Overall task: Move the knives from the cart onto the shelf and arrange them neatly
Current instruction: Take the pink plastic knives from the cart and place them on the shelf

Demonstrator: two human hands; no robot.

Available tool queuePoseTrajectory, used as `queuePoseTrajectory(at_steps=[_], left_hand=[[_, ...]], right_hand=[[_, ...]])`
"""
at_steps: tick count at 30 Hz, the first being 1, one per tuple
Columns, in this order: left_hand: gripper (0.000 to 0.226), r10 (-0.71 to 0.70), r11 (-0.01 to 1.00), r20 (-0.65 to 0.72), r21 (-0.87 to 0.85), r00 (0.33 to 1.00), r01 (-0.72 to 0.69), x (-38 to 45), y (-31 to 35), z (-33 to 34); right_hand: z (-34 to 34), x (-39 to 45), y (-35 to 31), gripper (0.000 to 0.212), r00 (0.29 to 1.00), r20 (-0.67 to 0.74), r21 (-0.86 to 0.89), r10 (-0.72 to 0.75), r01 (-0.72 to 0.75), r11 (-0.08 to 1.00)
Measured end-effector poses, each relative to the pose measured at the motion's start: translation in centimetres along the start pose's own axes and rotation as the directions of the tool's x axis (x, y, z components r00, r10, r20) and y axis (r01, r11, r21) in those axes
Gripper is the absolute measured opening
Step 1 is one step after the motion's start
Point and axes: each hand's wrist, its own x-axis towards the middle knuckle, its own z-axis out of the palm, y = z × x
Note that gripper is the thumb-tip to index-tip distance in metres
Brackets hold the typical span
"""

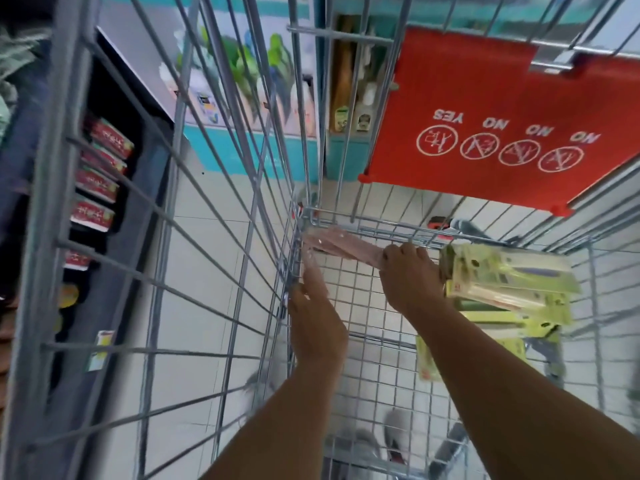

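I look down into a wire shopping cart (pixel 360 306). Pink knife packages (pixel 341 244) lie along its far bottom edge. My right hand (pixel 408 275) is closed on the right end of the pink packages. My left hand (pixel 313 313) is flat with straight fingers beside the cart's left wall, fingertips near the pink packages' left end; whether it touches them is unclear. Green and yellow knife packages (pixel 505 282) are stacked on the right side of the cart bottom.
A red child-seat flap (pixel 485 116) with YES/NO signs hangs at the cart's far right wall. A dark shelf (pixel 104 161) with red packages stands at left. More hanging goods (pixel 249 74) show beyond the cart. White floor tiles lie below.
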Motion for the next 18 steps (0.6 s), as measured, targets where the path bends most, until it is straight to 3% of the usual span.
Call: queuePoseTrajectory(at_steps=[2, 5, 8, 10, 13, 15, 18], left_hand=[[0.079, -0.044, 0.998, -0.011, -0.053, 0.999, 0.044, 0.3, 0.1, 0.0], [0.077, -0.155, 0.977, 0.02, -0.143, 0.988, 0.156, 0.9, 0.4, -0.3], [0.053, -0.229, 0.941, 0.072, -0.24, 0.971, 0.239, 1.0, 0.7, -0.2], [0.033, -0.27, 0.926, 0.083, -0.251, 0.959, 0.283, 0.9, 1.0, 0.0], [0.024, -0.338, 0.861, 0.146, -0.351, 0.93, 0.368, 0.7, 1.5, 0.7], [0.023, -0.38, 0.782, 0.224, -0.441, 0.898, 0.441, 0.5, 2.0, 0.9], [0.022, -0.38, 0.775, 0.238, -0.445, 0.894, 0.448, 0.2, 2.5, 1.0]], right_hand=[[-0.1, -0.1, -0.1, 0.036, 0.999, -0.003, 0.029, 0.042, -0.042, 0.999], [0.0, -0.2, -0.2, 0.034, 1.0, -0.004, 0.007, -0.024, 0.024, 1.0], [-0.3, -0.6, -0.4, 0.028, 0.999, -0.033, 0.072, -0.017, 0.02, 0.997], [-0.6, -1.4, -1.2, 0.019, 0.999, -0.02, 0.204, 0.045, -0.04, 0.978], [-0.6, -2.6, -2.1, 0.009, 0.988, 0.055, 0.419, 0.141, -0.151, 0.895], [-0.3, -3.5, -2.6, 0.011, 0.988, 0.088, 0.45, 0.126, -0.152, 0.88], [0.4, -4.7, -3.0, 0.008, 0.988, 0.08, 0.486, 0.133, -0.155, 0.86]])
